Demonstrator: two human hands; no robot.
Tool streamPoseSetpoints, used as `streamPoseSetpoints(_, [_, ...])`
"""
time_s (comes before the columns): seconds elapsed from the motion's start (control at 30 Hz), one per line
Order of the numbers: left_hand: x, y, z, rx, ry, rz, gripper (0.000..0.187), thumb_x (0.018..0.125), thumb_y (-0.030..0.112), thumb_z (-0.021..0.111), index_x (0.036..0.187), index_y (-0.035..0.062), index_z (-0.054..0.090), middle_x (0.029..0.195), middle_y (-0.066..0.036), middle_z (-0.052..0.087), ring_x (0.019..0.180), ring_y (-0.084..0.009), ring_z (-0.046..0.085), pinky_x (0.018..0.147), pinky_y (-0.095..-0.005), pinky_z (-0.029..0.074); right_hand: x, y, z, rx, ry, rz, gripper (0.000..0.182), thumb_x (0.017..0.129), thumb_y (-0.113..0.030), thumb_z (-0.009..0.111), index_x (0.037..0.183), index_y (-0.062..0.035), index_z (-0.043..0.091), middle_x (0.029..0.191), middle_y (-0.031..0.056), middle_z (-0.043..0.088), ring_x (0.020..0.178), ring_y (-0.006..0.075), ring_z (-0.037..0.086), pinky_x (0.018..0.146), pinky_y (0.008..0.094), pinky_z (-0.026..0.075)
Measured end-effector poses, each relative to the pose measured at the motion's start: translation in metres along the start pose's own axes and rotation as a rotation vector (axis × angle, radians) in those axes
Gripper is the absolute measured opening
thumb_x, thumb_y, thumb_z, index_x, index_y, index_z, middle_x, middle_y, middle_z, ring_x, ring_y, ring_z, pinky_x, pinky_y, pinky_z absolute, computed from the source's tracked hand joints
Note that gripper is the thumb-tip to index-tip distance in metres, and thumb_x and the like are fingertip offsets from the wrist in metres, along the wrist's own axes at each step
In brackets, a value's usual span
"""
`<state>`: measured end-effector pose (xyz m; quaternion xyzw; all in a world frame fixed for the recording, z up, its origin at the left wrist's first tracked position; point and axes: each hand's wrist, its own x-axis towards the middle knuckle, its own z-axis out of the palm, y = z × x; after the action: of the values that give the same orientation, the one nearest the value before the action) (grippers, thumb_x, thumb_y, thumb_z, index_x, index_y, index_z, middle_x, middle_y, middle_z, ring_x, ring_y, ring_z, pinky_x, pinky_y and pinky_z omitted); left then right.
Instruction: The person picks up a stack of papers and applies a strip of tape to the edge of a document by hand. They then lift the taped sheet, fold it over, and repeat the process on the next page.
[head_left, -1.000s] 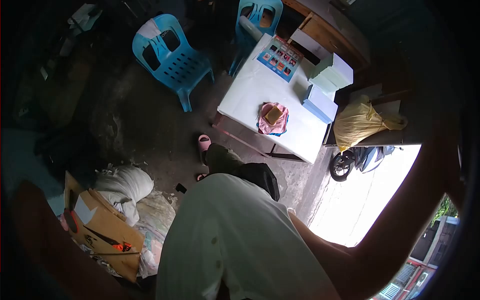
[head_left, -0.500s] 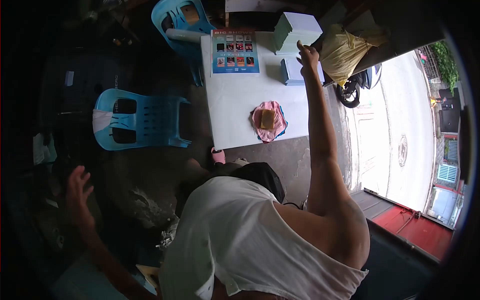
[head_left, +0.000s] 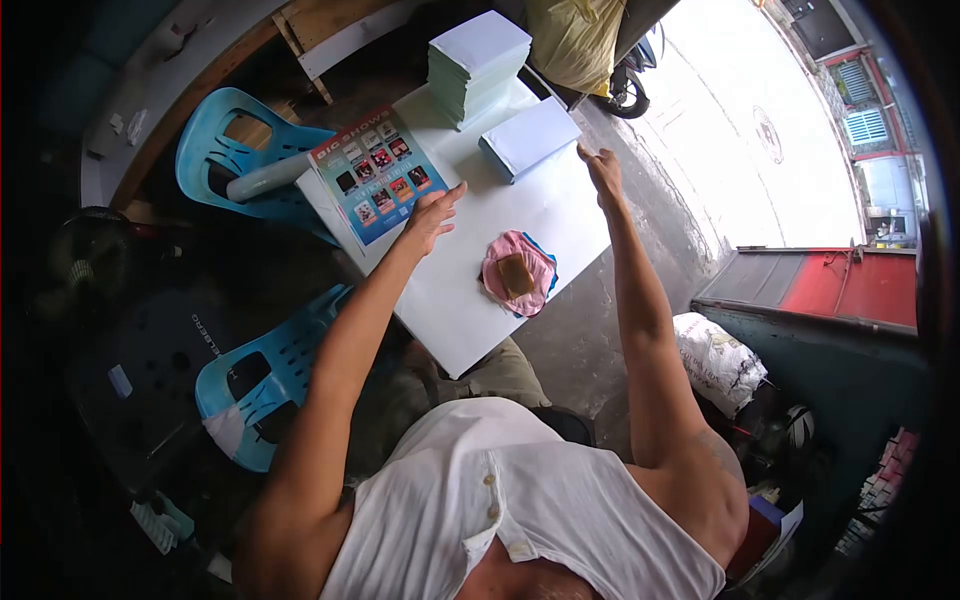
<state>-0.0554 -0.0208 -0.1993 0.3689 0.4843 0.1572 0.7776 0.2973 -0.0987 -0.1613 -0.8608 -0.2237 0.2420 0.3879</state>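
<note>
My left hand (head_left: pixel 430 221) is over the white table (head_left: pixel 452 318), fingers stretched out and apart, at the right edge of a poster headed "BIG SHOWS" (head_left: pixel 376 176). Close to the right corner of a low stack of paper (head_left: pixel 532 137) is my right hand (head_left: pixel 602 173), its fingers partly extended and nothing seen in them. A taller paper stack (head_left: pixel 478 70) stands behind the low one. Nearer to me lies a crumpled pink cloth (head_left: pixel 541 262) with a brown block (head_left: pixel 515 275) on top.
Blue plastic chairs, one at the back (head_left: pixel 215 125) and one nearer (head_left: pixel 222 385), stand left of the table. A yellow sack (head_left: pixel 575 40) hangs beyond the paper stacks. On the right are a white sack (head_left: pixel 718 362) and a red metal panel (head_left: pixel 840 288).
My left hand has come from the far left to over the table. My right hand has drawn back from the tall stack to the low stack's corner. The view has turned.
</note>
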Motion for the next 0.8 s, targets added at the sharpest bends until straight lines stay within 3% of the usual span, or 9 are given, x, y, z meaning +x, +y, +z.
streamPoseSetpoints(0.1, [0.064,0.015,0.057,-0.096,0.132,-0.016,0.116,0.064,0.062,0.088,0.142,-0.0092,0.040,0.144,-0.023,0.042,0.137,-0.0370,0.039,0.110,-0.0580,0.037,0.036,0.001,0.009,0.043,-0.012,-0.018,0.097,0.079,-0.048,0.081,0.140,0.0168,0.043,0.131,0.0353,0.057,0.124,0.0408,0.058,0.105,0.0422,0.045])
streamPoseSetpoints(0.2, [0.111,0.009,0.094,-0.220,0.275,-0.114,0.110,0.063,0.059,0.089,0.138,-0.0077,0.045,0.139,-0.022,0.046,0.132,-0.0361,0.044,0.110,-0.0595,0.037,0.066,0.004,0.022,0.089,-0.088,0.004,0.106,0.076,-0.049,0.082,0.143,0.0183,0.036,0.135,0.0368,0.053,0.127,0.0428,0.056,0.108,0.0430,0.043])
streamPoseSetpoints(0.3, [0.118,0.010,0.119,-0.281,0.233,-0.112,0.108,0.063,0.055,0.090,0.145,0.0018,0.044,0.144,-0.022,0.047,0.133,-0.0373,0.046,0.114,-0.0607,0.030,0.097,0.001,0.039,0.094,-0.160,-0.007,0.102,0.075,-0.048,0.084,0.140,0.0175,0.041,0.131,0.0349,0.057,0.122,0.0398,0.058,0.106,0.0422,0.044])
streamPoseSetpoints(0.37, [0.126,0.004,0.128,-0.308,0.325,-0.106,0.096,0.065,0.048,0.091,0.139,0.0030,0.051,0.137,-0.018,0.055,0.128,-0.0344,0.051,0.113,-0.0592,0.032,0.113,0.014,0.051,0.117,-0.237,-0.003,0.098,0.074,-0.048,0.085,0.138,0.0155,0.046,0.128,0.0330,0.059,0.118,0.0374,0.061,0.103,0.0410,0.045])
streamPoseSetpoints(0.43, [0.123,0.006,0.134,-0.329,0.367,-0.072,0.092,0.065,0.045,0.091,0.137,0.0032,0.053,0.135,-0.018,0.057,0.125,-0.0340,0.053,0.112,-0.0588,0.033,0.117,0.019,0.054,0.110,-0.284,-0.087,0.083,0.071,-0.047,0.086,0.125,0.0102,0.060,0.119,0.0268,0.066,0.108,0.0315,0.064,0.096,0.0374,0.048])
streamPoseSetpoints(0.6, [0.121,0.011,0.137,-0.345,0.335,-0.065,0.083,0.066,0.044,0.090,0.132,0.0069,0.057,0.128,-0.015,0.060,0.119,-0.0305,0.056,0.107,-0.0538,0.038,0.128,0.032,0.054,0.173,-0.295,-0.058,0.084,0.072,-0.044,0.086,0.129,0.0110,0.059,0.119,0.0263,0.066,0.109,0.0324,0.064,0.098,0.0394,0.047])
streamPoseSetpoints(0.7, [0.120,0.011,0.145,-0.316,0.325,-0.046,0.075,0.066,0.043,0.089,0.127,0.0085,0.062,0.124,-0.014,0.061,0.116,-0.0329,0.056,0.107,-0.0530,0.037,0.139,0.039,0.058,0.232,-0.366,-0.031,0.078,0.075,-0.044,0.084,0.127,0.0104,0.062,0.112,0.0252,0.068,0.105,0.0311,0.064,0.094,0.0394,0.049])
streamPoseSetpoints(0.8, [0.114,0.018,0.160,-0.262,0.375,0.022,0.066,0.070,0.035,0.087,0.123,0.0032,0.063,0.121,-0.015,0.062,0.111,-0.0339,0.060,0.101,-0.0533,0.046,0.127,0.031,0.049,0.373,-0.403,0.028,0.077,0.077,-0.040,0.085,0.128,0.0117,0.059,0.111,0.0258,0.067,0.103,0.0271,0.063,0.085,0.0369,0.052])
